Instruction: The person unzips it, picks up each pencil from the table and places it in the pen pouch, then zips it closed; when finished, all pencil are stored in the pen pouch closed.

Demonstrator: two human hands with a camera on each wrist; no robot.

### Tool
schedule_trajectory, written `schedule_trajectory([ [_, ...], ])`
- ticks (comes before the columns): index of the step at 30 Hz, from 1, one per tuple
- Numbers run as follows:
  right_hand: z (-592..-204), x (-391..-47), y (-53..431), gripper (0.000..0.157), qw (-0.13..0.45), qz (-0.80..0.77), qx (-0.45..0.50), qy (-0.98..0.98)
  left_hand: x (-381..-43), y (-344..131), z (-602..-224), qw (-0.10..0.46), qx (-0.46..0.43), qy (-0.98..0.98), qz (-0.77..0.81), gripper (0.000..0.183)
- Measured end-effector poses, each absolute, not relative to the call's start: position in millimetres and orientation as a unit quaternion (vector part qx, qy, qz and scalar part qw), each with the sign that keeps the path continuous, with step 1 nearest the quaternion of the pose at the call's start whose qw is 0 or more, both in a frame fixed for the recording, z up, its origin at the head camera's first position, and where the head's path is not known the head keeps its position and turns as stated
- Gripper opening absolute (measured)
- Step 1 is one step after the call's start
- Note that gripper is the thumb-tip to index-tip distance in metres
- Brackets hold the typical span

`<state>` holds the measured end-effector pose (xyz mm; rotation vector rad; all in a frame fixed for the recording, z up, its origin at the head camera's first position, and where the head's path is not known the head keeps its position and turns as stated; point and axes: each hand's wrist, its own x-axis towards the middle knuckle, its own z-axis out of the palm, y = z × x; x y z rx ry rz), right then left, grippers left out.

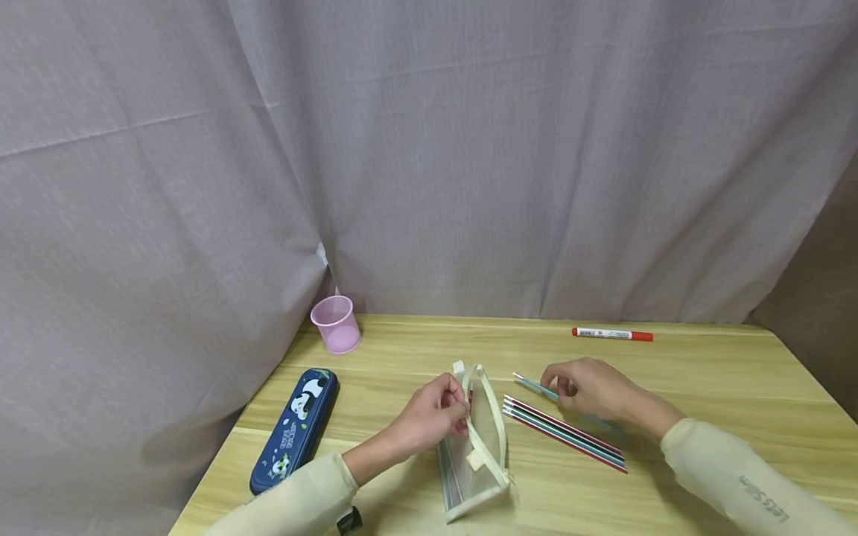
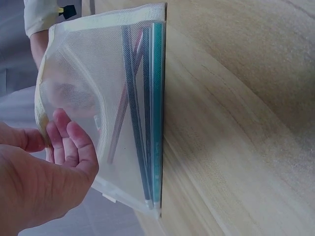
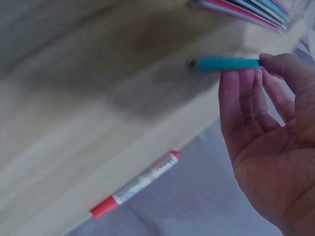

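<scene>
My left hand (image 1: 429,418) pinches the zippered edge of a cream mesh pencil pouch (image 1: 477,487), which stands with its mouth spread. Through the mesh in the left wrist view, several pencils (image 2: 157,113) show inside, teal, dark and red. To the right, my right hand (image 1: 593,387) holds a teal pencil (image 3: 229,64) between thumb and fingers, close over the table. Its eraser end points toward the pouch in the head view. Between the pouch and this hand, several striped pencils (image 1: 566,435) lie side by side, red and dark green.
A red and white marker (image 1: 613,334) lies near the table's back edge. On the left are a navy panda pencil case (image 1: 295,424) and, behind it, a pink cup (image 1: 338,331). Grey curtain (image 1: 429,164) hangs behind the wooden table (image 1: 415,339).
</scene>
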<state>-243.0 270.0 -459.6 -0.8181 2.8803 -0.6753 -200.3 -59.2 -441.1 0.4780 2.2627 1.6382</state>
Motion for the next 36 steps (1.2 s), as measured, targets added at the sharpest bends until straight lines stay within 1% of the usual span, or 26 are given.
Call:
schedule_trajectory([
  [6,-429.7,-240.5,261.6,0.033,-0.005,-0.271,-0.243,0.931,-201.6,-59.3,-440.3,0.153,0.171,0.794,0.564,0.007],
  [9,-416.2,-236.2,253.2,0.03,-0.042,-0.31,-0.236,0.92,-201.8,-59.1,-440.2,0.154,0.17,0.794,0.563,0.007],
  [12,-406.2,-229.6,244.0,0.028,-0.057,-0.377,-0.212,0.9,-201.6,-58.8,-439.9,0.153,0.171,0.794,0.563,0.007],
  [18,-400.8,-215.7,225.5,0.03,-0.025,-0.547,-0.144,0.824,-200.2,-58.2,-440.2,0.153,0.173,0.793,0.564,0.007],
  [24,-408.3,-203.4,209.9,0.045,-0.036,-0.662,-0.121,0.739,-199.5,-56.7,-440.8,0.152,0.172,0.792,0.565,0.008],
  [27,-416.8,-197.1,200.3,0.05,-0.045,-0.689,-0.113,0.714,-200.1,-55.5,-441.9,0.151,0.169,0.793,0.565,0.008],
  [29,-423.2,-193.6,193.7,0.052,-0.042,-0.698,-0.106,0.707,-200.1,-54.4,-442.3,0.149,0.168,0.792,0.567,0.008],
  [36,-442.0,-186.6,173.5,0.059,0.011,-0.67,-0.089,0.737,-201.0,-51.6,-442.0,0.147,0.168,0.797,0.561,0.008],
])
